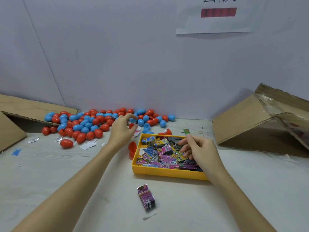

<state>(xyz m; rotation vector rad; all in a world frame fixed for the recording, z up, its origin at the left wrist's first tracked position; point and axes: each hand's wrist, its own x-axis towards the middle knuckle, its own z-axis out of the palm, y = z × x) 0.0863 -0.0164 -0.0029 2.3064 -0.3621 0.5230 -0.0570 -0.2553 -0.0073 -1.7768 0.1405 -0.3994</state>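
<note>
The left hand (121, 131), loosely spread and empty, should close on a single egg from the pile of plastic eggs (87, 123) at the back of the counter (100, 181), while the right hand (199, 151), curled over the packets (160, 153) in the yellow tray (167, 172) with a grip I cannot make out, lifts just one.

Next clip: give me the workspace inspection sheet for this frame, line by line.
Surface: pale table, one blue smear at left.
Job's things: red and blue eggs piled by the wall; yellow tray full of small packets; one purple packet outside it.
Clutter: paper slips, a rubber band.
Hands: left hand reaches toward the eggs, fingers apart; right hand curls into the packets, grip unclear.
Cables: nothing seen.
Surroundings: left box and right box, both cardboard, tipped; paper sign on wall.
</note>
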